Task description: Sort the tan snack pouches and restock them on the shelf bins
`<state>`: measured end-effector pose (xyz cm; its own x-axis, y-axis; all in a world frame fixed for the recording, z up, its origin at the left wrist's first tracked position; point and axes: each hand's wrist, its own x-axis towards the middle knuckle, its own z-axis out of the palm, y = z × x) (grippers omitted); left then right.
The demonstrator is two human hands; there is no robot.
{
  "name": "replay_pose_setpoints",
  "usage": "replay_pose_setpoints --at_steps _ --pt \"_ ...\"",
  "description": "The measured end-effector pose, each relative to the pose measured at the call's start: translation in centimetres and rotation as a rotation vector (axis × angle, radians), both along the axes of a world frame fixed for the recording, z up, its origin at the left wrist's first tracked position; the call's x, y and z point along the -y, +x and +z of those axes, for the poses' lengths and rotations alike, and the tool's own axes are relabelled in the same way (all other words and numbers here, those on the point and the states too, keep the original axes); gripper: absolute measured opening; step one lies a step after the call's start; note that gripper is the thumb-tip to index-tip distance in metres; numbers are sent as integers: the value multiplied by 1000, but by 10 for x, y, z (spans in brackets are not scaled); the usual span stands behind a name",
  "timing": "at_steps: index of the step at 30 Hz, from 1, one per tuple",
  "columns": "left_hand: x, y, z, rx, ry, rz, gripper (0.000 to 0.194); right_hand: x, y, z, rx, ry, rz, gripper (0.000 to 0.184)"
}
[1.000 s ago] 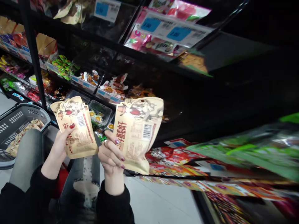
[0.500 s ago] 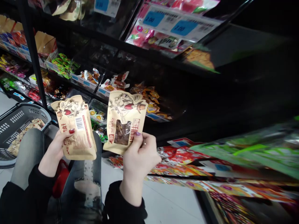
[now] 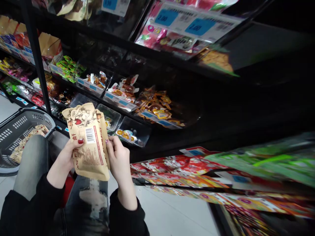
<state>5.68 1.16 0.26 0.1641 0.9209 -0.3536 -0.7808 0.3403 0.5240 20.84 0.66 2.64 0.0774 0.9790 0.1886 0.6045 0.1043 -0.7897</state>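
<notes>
- I see the left hand point(image 3: 64, 159) pinching the front packet point(image 3: 87, 147) at its left side, thumb on the printed face; its other fingers are hidden behind.
- The right hand point(image 3: 120, 159) pinches the back packet point(image 3: 105, 144) at its right edge, fingers partly curled out of my sight.
- Both packets stand upright above the knees, overlapping; I make out only a strip of the back one.
- At left, the grey basket point(image 3: 5, 131) is cut off by my view and partly covered by a knee point(image 3: 34, 164); packets lie inside.
- Green bags point(image 3: 268, 160) at far right are too blurred to read.
</notes>
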Motion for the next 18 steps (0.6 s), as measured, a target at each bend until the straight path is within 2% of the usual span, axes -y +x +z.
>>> replay_pose_setpoints --at_steps 3,6,8,11,14,18 --pt "-1 2 0 -68 16 48 44 2 4 2 -85 90 -78 23" --pt "-2 5 -1 -138 59 99 40 8 2 12 -75 147 0 16" --pt "-3 6 0 -145 79 107 39 12 -2 18 -43 63 76 16" --pt "-3 7 0 -126 102 100 41 13 -7 20 -134 -84 143 23" --pt "-4 8 -2 -82 95 130 43 11 -7 13 -267 -106 208 29" --pt "-7 6 -7 -20 28 149 40 7 3 5 -551 -79 114 31"
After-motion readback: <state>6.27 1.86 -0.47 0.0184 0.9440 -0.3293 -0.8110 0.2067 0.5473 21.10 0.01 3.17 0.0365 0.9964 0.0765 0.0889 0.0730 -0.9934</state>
